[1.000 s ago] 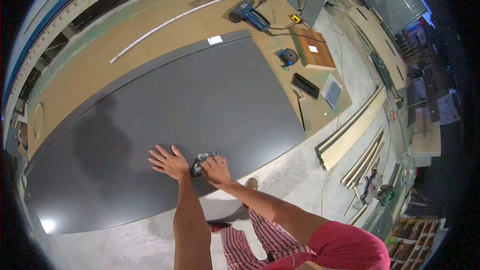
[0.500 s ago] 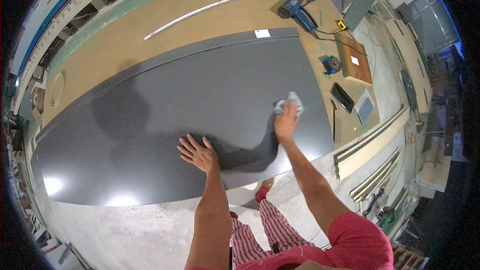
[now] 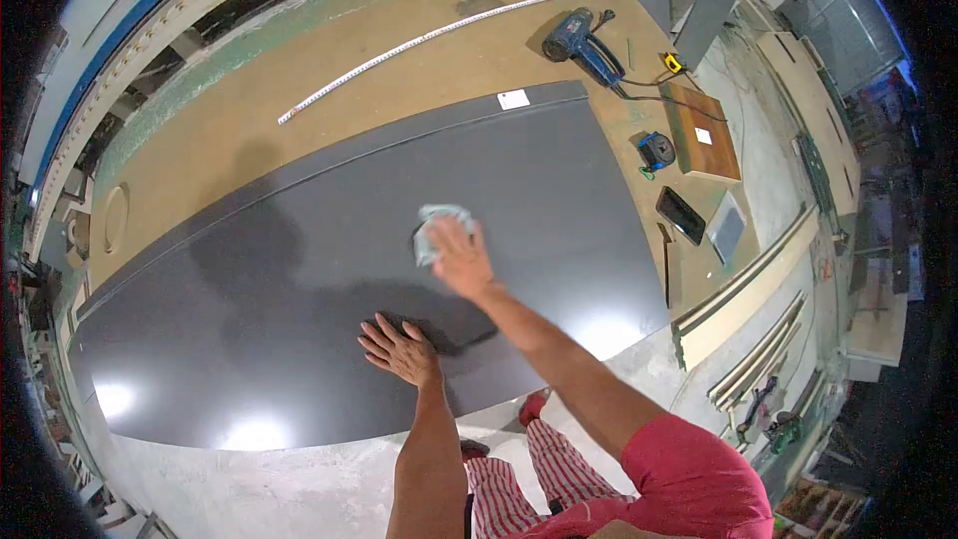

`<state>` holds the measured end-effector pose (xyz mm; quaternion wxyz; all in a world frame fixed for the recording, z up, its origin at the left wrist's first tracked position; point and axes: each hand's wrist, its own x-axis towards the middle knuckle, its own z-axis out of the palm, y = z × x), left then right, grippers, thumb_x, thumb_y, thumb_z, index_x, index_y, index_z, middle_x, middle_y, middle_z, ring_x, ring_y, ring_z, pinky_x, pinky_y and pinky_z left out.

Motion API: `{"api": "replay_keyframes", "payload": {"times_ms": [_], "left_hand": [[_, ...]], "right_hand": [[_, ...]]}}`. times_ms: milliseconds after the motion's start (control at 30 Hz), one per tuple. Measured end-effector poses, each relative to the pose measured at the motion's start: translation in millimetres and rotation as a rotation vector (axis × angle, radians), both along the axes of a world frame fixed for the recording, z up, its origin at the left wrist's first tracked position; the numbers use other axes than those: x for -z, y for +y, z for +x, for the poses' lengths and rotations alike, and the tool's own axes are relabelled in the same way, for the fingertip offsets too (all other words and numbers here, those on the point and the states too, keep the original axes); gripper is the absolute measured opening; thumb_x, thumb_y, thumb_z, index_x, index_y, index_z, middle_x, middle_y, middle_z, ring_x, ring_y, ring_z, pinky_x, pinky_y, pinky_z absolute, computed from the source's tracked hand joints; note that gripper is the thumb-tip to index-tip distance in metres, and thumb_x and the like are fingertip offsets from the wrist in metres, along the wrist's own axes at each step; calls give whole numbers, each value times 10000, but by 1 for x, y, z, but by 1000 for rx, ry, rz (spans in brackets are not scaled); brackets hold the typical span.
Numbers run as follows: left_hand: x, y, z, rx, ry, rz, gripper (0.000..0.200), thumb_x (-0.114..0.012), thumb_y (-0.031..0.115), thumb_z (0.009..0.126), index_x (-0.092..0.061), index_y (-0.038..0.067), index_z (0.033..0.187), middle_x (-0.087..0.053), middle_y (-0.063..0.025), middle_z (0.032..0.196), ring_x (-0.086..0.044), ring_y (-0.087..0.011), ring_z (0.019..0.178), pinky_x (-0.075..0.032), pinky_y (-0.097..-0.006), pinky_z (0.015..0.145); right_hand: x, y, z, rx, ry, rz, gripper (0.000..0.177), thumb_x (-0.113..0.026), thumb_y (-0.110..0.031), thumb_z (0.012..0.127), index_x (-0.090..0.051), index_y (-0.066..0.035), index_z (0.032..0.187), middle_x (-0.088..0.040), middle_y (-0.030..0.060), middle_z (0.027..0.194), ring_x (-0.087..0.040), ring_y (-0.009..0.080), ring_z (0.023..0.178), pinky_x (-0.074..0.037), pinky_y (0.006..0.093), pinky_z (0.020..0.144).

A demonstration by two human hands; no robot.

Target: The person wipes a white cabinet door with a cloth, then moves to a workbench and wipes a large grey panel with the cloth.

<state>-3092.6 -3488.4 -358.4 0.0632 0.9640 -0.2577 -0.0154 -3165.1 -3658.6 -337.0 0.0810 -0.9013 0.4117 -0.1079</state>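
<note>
A large dark grey panel (image 3: 399,180) lies flat across the workbench, with a raised strip along its far edge and a small white label (image 3: 514,99) on it. My left hand (image 3: 402,350) rests flat on the panel near its front edge, fingers spread, holding nothing. Farther in, around the panel's middle, my right hand (image 3: 461,258) presses a crumpled pale cloth (image 3: 431,215) against the surface. Part of the cloth is hidden under the fingers. Shadows of my head and arms fall on the panel.
Behind the panel, a long white measuring strip (image 3: 439,32) lies on the brown bench. To the right are a blue heat gun (image 3: 577,38) with its cord, a yellow tape measure (image 3: 673,63), a blue-black tape measure (image 3: 657,151), a wooden block (image 3: 702,130) and a phone (image 3: 682,215).
My right hand has swept left with the cloth, from the panel's right side to its middle. My left hand stays flat in the same place. The camera view has shifted slightly.
</note>
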Motion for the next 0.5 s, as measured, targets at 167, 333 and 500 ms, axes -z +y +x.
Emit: {"api": "replay_keyframes", "payload": {"times_ms": [167,333,500], "left_hand": [[-10,-2,-2,-3,32,27,544,-324,402,964,-278,169,1454,-173,-89,1538,-108,-317,1423,-97,-493,1151],[-9,-1,1,-17,37,55,555,-301,419,965,-258,178,1463,-142,-78,1548,-81,-307,1429,-81,-480,1158],[-12,-5,-1,-26,58,72,551,-284,418,972,-251,177,1466,-131,-73,1551,-73,-306,1430,-76,-479,1158]], "right_hand": [[28,-114,-107,481,32,-209,590,-557,-348,835,-402,-150,1369,-322,70,1463,-286,265,1362,-232,636,1039],[31,-161,-174,855,69,-109,617,-554,-363,853,-357,-123,1387,-319,120,1459,-301,352,1341,-273,600,1026],[41,-107,-90,689,38,-303,592,-566,-280,826,-421,-22,1339,-373,195,1421,-316,398,1329,-230,550,1070]]}}
